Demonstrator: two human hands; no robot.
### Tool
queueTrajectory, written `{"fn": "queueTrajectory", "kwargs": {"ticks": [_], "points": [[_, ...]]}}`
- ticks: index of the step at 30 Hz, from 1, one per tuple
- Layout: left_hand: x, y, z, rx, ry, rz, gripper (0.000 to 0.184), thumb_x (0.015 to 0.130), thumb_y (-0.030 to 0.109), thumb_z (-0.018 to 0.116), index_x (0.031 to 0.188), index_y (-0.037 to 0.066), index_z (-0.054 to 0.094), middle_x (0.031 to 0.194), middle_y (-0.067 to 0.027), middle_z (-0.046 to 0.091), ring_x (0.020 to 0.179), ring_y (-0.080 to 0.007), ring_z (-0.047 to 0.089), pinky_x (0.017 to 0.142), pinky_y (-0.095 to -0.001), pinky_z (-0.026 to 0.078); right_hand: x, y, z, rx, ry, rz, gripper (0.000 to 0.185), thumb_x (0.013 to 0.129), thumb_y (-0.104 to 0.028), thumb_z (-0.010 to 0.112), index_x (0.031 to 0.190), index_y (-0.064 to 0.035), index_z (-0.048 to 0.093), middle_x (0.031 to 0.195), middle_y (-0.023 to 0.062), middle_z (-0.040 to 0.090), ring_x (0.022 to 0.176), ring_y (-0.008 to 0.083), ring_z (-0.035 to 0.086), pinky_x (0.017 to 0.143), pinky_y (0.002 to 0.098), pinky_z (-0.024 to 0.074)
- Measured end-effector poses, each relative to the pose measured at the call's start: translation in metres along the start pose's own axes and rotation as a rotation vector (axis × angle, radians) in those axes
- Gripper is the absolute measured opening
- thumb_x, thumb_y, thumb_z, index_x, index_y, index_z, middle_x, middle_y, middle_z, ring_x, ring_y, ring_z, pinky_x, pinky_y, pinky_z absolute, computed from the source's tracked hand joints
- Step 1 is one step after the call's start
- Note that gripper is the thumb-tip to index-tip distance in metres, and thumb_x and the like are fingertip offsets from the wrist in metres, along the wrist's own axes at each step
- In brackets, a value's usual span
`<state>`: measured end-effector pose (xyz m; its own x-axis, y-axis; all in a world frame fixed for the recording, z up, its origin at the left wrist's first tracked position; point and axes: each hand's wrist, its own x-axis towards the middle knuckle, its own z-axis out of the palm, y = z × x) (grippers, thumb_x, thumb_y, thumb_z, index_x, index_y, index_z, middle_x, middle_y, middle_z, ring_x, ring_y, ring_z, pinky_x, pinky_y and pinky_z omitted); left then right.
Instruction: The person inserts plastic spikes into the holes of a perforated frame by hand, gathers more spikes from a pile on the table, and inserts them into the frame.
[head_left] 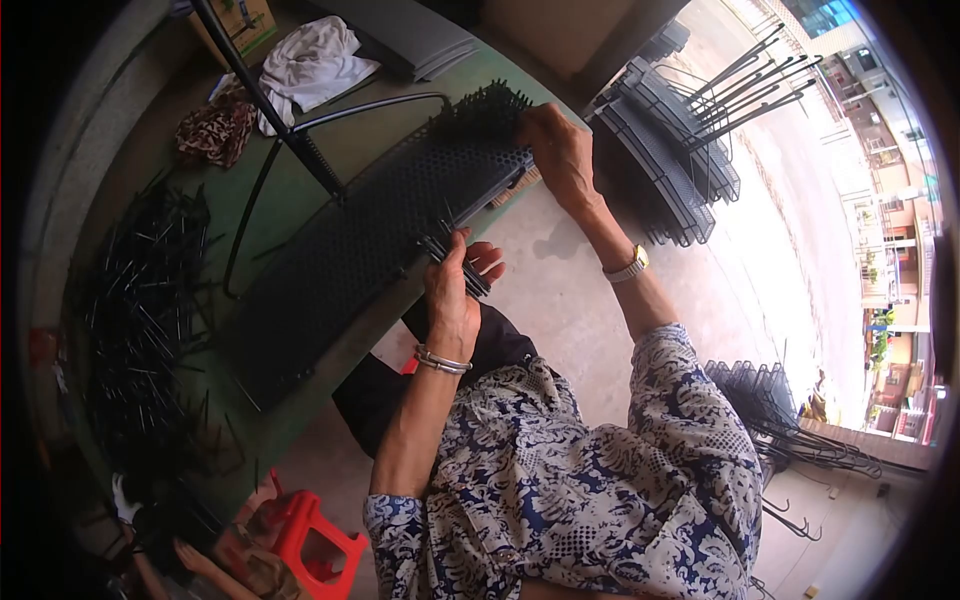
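Observation:
A long black mesh panel (pixel 340 240) lies slanting across the green table, with a black metal rod frame (pixel 290 135) standing up from it. My left hand (pixel 456 290) is closed around a small bundle of thin black rods (pixel 462 262), at the panel's near edge. At the panel's far right end, my right hand (pixel 562 155) has its fingers curled against the corner. What they pinch, if anything, is hidden. Beside those fingers is a heap of small black pieces (pixel 490 105), too dark to make out singly.
Loose black rods (pixel 150 300) are piled on the left of the green table (pixel 400 95). White cloth (pixel 315 65) and grey sheets (pixel 410 35) lie behind. Stacked mesh racks (pixel 665 150) stand at right. Another person's hand (pixel 200 560) shows near a red stool (pixel 315 540).

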<state>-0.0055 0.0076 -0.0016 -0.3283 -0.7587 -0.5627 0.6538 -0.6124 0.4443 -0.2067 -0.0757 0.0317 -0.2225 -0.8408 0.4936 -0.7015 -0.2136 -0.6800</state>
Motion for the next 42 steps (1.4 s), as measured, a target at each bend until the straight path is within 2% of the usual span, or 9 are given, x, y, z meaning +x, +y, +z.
{"fn": "queueTrajectory", "kwargs": {"ticks": [2, 5, 8, 18, 23, 25, 28, 32, 42], "points": [[-0.004, 0.0, 0.004, 0.113, 0.079, 0.02, 0.027, 0.095, 0.03, 0.059, 0.108, 0.006, 0.06, 0.083, -0.0072, 0.063, 0.073, -0.0156, 0.063, 0.06, -0.0304, 0.052, -0.001, 0.001, -0.001, -0.002, -0.057, 0.013, 0.008, 0.09, -0.006, 0.057, 0.092, -0.0005, 0.062, 0.08, 0.0104, 0.067, 0.071, 0.0174, 0.068, 0.065, 0.0277, 0.0511], [0.0, -0.008, 0.0, 0.102, 0.02, 0.041, 0.026, 0.095, 0.029, 0.059, 0.106, 0.006, 0.061, 0.076, -0.004, 0.06, 0.06, -0.0106, 0.054, 0.048, -0.0248, 0.041, 0.0, -0.002, 0.002, -0.058, -0.075, 0.002, 0.007, 0.085, -0.01, 0.06, 0.091, -0.0067, 0.061, 0.082, 0.0135, 0.061, 0.073, 0.0316, 0.062, 0.062, 0.0384, 0.0486], [-0.006, -0.007, 0.006, 0.103, 0.008, 0.024, 0.026, 0.094, 0.03, 0.06, 0.106, 0.006, 0.062, 0.073, -0.0021, 0.057, 0.053, -0.0076, 0.046, 0.042, -0.0223, 0.034, 0.002, -0.003, 0.008, -0.362, -0.013, -0.138, 0.008, 0.085, -0.018, 0.062, 0.09, -0.0125, 0.063, 0.086, 0.0132, 0.059, 0.08, 0.032, 0.06, 0.065, 0.0409, 0.0472], [-0.014, -0.003, 0.015, 0.203, -0.004, 0.063, 0.029, 0.093, 0.033, 0.063, 0.104, 0.007, 0.064, 0.068, -0.0016, 0.058, 0.046, -0.0039, 0.041, 0.038, -0.0198, 0.027, 0.007, -0.001, 0.008, -0.461, -0.049, -0.211, 0.013, 0.083, -0.024, 0.063, 0.094, -0.0189, 0.069, 0.086, 0.0128, 0.056, 0.078, 0.031, 0.057, 0.064, 0.042, 0.0445], [-0.02, 0.001, 0.019, 0.234, 0.016, 0.054, 0.031, 0.092, 0.034, 0.064, 0.105, 0.006, 0.065, 0.068, -0.0035, 0.061, 0.048, -0.0044, 0.046, 0.039, -0.0201, 0.029, -0.009, -0.015, 0.004, -0.575, -0.024, -0.247, 0.031, 0.088, -0.026, 0.063, 0.118, -0.018, 0.066, 0.091, 0.0109, 0.058, 0.085, 0.0268, 0.058, 0.068, 0.0383, 0.0465], [-0.019, 0.002, 0.015, 0.256, -0.006, 0.068, 0.031, 0.092, 0.035, 0.064, 0.106, 0.007, 0.065, 0.072, -0.0049, 0.064, 0.05, -0.0053, 0.049, 0.04, -0.0202, 0.029, -0.017, -0.038, -0.004, -0.186, -0.268, -0.001, 0.031, 0.092, -0.029, 0.061, 0.118, -0.0117, 0.065, 0.1, 0.0132, 0.061, 0.085, 0.0241, 0.061, 0.071, 0.0353, 0.0482], [-0.021, 0.001, 0.014, 0.305, -0.043, 0.09, 0.033, 0.091, 0.037, 0.064, 0.108, 0.008, 0.066, 0.078, -0.0075, 0.069, 0.055, -0.007, 0.056, 0.041, -0.0203, 0.03, -0.023, -0.058, -0.014, 0.117, -0.729, 0.285, 0.036, 0.094, -0.031, 0.059, 0.117, -0.0035, 0.064, 0.09, 0.0078, 0.068, 0.08, 0.011, 0.061, 0.069, 0.0273, 0.0494], [-0.026, 0.007, 0.018, 0.334, -0.083, 0.067, 0.036, 0.091, 0.04, 0.064, 0.11, 0.01, 0.066, 0.086, -0.0098, 0.072, 0.061, -0.0084, 0.062, 0.041, -0.0189, 0.029, -0.028, -0.06, -0.013, 0.399, -0.816, 0.296, 0.031, 0.092, -0.03, 0.062, 0.103, -0.0012, 0.068, 0.081, 0.0068, 0.068, 0.079, 0.0132, 0.063, 0.067, 0.0287, 0.0499], [-0.023, 0.02, 0.012, 0.339, -0.151, 0.061, 0.034, 0.092, 0.04, 0.062, 0.107, 0.01, 0.065, 0.093, -0.0132, 0.071, 0.059, -0.0085, 0.062, 0.038, -0.0175, 0.029, -0.021, -0.066, -0.01, 0.415, -0.86, 0.364, 0.029, 0.091, -0.025, 0.062, 0.103, -0.0005, 0.069, 0.086, 0.0061, 0.067, 0.078, 0.0115, 0.06, 0.072, 0.0265, 0.0501]]}}
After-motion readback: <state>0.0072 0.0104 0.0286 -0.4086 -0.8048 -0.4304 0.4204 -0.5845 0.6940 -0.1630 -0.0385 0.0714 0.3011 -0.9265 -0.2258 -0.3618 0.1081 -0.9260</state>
